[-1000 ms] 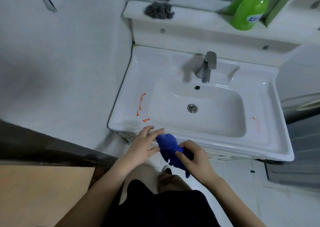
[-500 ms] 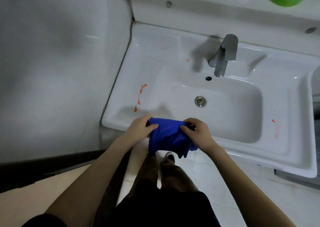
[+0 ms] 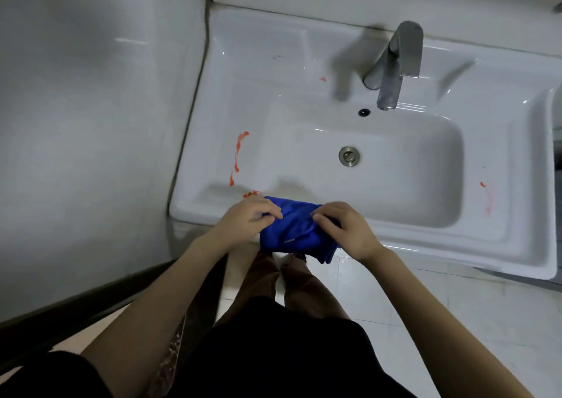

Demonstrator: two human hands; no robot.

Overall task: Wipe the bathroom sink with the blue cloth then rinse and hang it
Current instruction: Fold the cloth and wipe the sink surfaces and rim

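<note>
White sink (image 3: 213,206) fills most of view, set in corner against tiled wall (image 3: 91,108) on left. Basin empty, drain (image 3: 349,156) near middle, small overflow hole (image 3: 364,112) behind it. Grey tap (image 3: 395,63) at back rim, spout over basin, no water visible. Floor tiles (image 3: 456,306) pale below front rim.

Blue cloth (image 3: 296,230) bunched at front-left rim of sink, upper part over rim, lower folds hanging off front edge toward floor. Held from both sides. Left hand (image 3: 246,218): grip closed, fingertips pinching cloth's left edge. Right hand (image 3: 346,230): grip closed, fingers curled into cloth's right side.

Red-orange streak (image 3: 238,154) runs along left deck of sink, well clear of basin edge. Smaller red-orange blobs (image 3: 251,193) at front-left corner, just beside left hand and touching or nearly touching cloth's top edge; cannot tell which. Faint red smear (image 3: 486,197) on right deck. Tiny red spot (image 3: 323,79) on back deck left of tap.
</note>
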